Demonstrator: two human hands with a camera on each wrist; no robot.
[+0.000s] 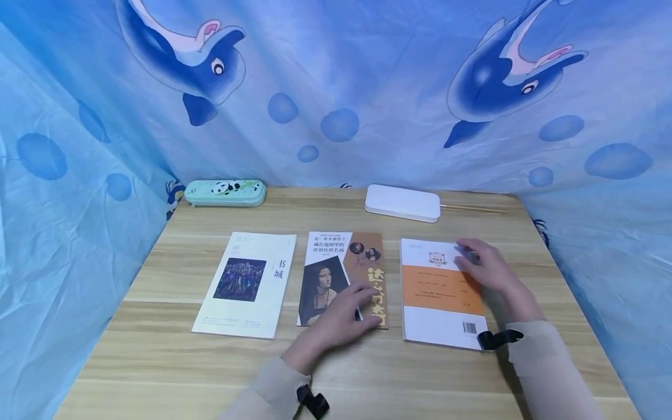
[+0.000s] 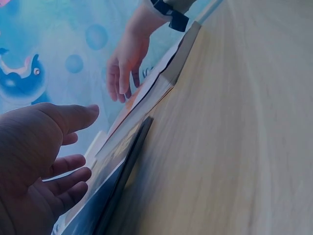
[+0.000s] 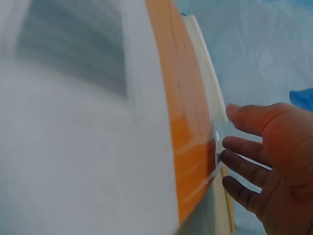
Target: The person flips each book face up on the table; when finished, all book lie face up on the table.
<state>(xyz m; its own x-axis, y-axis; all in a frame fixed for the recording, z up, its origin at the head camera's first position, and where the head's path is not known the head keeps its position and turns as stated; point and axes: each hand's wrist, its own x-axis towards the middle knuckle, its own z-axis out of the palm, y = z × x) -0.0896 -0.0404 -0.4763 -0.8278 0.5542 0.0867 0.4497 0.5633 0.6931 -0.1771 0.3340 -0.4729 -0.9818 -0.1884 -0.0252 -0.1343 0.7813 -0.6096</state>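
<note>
Three books lie in a row in the head view. Over the lower part of the middle book [image 1: 325,280], which has a brown and white cover with a portrait, hovers my left hand [image 1: 341,315], its fingers loosely bent and holding nothing. My right hand [image 1: 488,265] is at the upper right edge of the white book with an orange band [image 1: 441,289]. In the right wrist view the fingers [image 3: 244,166] are spread beside that book's edge, with nothing gripped. On the left lies a white book with a dark picture [image 1: 244,286], away from both hands.
Along the back of the wooden table [image 1: 157,361] are a mint-green panda pencil case [image 1: 226,193] and a white case [image 1: 402,202]. A thin wooden stick [image 1: 472,208] extends right from the white case. Blue dolphin-print cloth [image 1: 336,87] hangs behind and at both sides.
</note>
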